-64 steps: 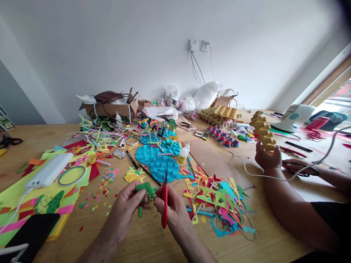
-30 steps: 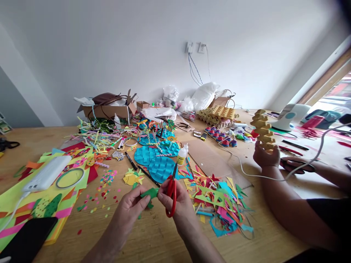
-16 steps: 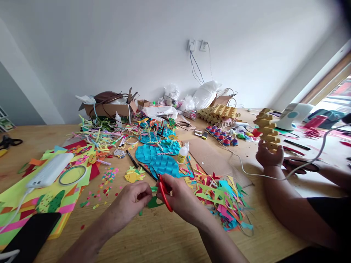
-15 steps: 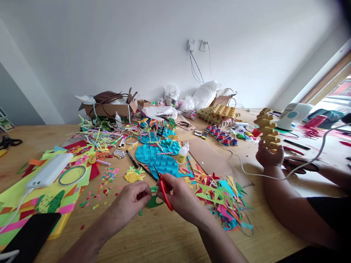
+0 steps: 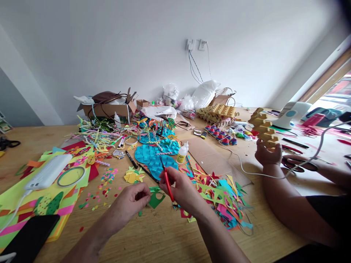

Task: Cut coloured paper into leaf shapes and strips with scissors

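My right hand [image 5: 178, 188] is closed around red-handled scissors [image 5: 168, 185], whose dark blades point up and away over the blue paper discs [image 5: 163, 166]. To its left, my left hand [image 5: 134, 201] is closed in a pinch; anything between the fingertips is too small or hidden to name. Green paper with a curved cut-out [image 5: 157, 200] is between the two hands, next to the left fingertips. Just beyond my left hand lie yellow paper fish [image 5: 133, 176]. A glue bottle [image 5: 182, 154] stands past the scissors.
Paper scraps [image 5: 222, 201] are heaped right of my hands. Coloured sheets [image 5: 65, 204] carry a white power bank [image 5: 48, 171] and a tape roll [image 5: 71, 176]; a phone [image 5: 31, 233] lies nearby. At right, another person's hand [image 5: 268, 153] holds an egg-carton strip [image 5: 263, 128]; a white cable [image 5: 246, 171] crosses there.
My right hand with the scissors has moved slightly right, away from my left hand. The scissors now point more upright, and more of the green paper shows. My left hand has barely moved.
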`<state>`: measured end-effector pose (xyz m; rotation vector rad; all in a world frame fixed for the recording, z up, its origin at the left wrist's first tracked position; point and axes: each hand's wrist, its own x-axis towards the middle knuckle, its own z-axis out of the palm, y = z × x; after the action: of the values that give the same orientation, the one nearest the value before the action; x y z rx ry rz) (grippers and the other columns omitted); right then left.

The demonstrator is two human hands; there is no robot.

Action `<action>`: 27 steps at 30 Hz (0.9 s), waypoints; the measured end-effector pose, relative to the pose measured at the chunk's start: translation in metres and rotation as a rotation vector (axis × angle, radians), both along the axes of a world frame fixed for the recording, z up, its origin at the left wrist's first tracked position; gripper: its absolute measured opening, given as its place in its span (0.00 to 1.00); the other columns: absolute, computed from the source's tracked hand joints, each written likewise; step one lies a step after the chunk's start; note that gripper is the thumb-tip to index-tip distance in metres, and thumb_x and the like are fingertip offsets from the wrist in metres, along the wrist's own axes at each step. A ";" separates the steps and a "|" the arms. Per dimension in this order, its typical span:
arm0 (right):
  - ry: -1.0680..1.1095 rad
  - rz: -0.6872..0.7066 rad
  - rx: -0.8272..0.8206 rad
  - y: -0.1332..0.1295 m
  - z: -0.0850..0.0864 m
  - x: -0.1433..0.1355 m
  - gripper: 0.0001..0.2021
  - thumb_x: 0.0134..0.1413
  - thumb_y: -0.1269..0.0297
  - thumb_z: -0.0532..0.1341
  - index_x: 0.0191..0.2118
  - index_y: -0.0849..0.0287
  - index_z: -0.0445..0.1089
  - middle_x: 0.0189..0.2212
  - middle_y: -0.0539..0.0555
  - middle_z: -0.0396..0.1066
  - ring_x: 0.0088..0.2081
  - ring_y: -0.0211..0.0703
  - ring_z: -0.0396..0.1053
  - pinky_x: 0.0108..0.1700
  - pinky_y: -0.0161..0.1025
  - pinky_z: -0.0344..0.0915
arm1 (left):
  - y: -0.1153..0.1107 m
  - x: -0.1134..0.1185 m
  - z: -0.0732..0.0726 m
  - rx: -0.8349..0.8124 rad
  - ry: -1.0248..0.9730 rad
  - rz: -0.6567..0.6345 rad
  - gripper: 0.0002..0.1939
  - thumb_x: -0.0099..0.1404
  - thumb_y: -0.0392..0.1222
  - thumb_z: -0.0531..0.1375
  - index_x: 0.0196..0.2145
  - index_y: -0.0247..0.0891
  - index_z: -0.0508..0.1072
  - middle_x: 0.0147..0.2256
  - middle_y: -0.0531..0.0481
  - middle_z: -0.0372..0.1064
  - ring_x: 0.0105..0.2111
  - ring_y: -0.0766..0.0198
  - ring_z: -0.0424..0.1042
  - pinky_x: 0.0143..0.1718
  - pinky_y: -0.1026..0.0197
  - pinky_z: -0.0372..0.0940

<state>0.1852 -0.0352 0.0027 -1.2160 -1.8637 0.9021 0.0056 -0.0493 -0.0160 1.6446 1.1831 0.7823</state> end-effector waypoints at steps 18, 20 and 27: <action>0.589 0.029 -0.309 -0.003 -0.022 -0.018 0.14 0.37 0.63 0.66 0.30 0.58 0.61 0.23 0.45 0.61 0.25 0.35 0.59 0.26 0.31 0.55 | -0.005 0.000 -0.003 -0.100 -0.207 0.140 0.09 0.51 0.44 0.57 0.19 0.38 0.63 0.17 0.59 0.55 0.20 0.68 0.55 0.22 0.66 0.52; 0.564 0.011 -0.278 -0.002 -0.023 -0.017 0.13 0.39 0.62 0.65 0.30 0.58 0.61 0.23 0.45 0.60 0.25 0.35 0.58 0.26 0.31 0.55 | -0.004 -0.001 -0.002 -0.070 -0.180 0.124 0.09 0.51 0.43 0.57 0.18 0.38 0.62 0.17 0.59 0.54 0.20 0.68 0.53 0.22 0.67 0.51; 0.235 -0.054 -0.200 -0.025 -0.028 -0.008 0.10 0.55 0.60 0.50 0.26 0.59 0.59 0.20 0.45 0.55 0.24 0.35 0.55 0.26 0.31 0.51 | -0.008 -0.004 0.012 0.015 -0.203 0.279 0.10 0.54 0.44 0.55 0.19 0.39 0.64 0.18 0.57 0.58 0.22 0.66 0.59 0.26 0.65 0.56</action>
<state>0.1775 -0.0605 -0.0255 -1.2141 -1.5775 1.1694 0.0020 -0.0578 -0.0043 1.3905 1.2767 1.1082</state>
